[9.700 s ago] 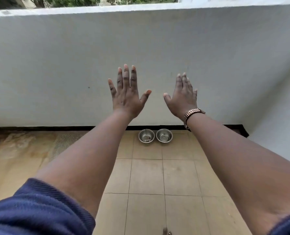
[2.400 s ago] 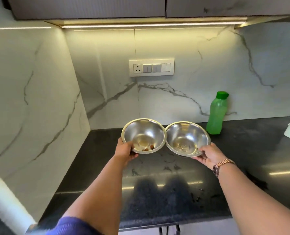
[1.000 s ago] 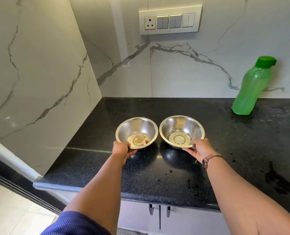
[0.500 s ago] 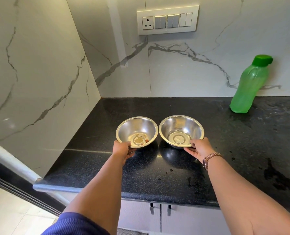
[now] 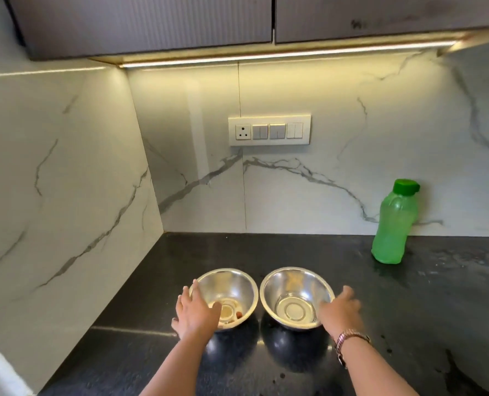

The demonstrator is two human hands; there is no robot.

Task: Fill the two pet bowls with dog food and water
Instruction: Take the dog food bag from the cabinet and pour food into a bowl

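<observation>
Two steel pet bowls stand side by side on the black countertop [image 5: 409, 295]. The left bowl [image 5: 231, 287] holds a few brown kibble pieces at its bottom. The right bowl [image 5: 296, 295] looks empty. My left hand [image 5: 196, 312] hovers over the near left rim of the left bowl, fingers apart, holding nothing. My right hand [image 5: 340, 308] is at the right rim of the right bowl, fingers spread and loose. A green water bottle [image 5: 394, 224] with a green cap stands at the back right against the wall.
Marble walls close the counter at the left and back. A switch panel [image 5: 269, 133] is on the back wall. Upper cabinets [image 5: 151, 21] with a light strip hang overhead. Wet smears mark the counter at the right.
Both hands have let go of the bowls, which now rest on the counter. My view has tilted upward, showing the cabinets.
</observation>
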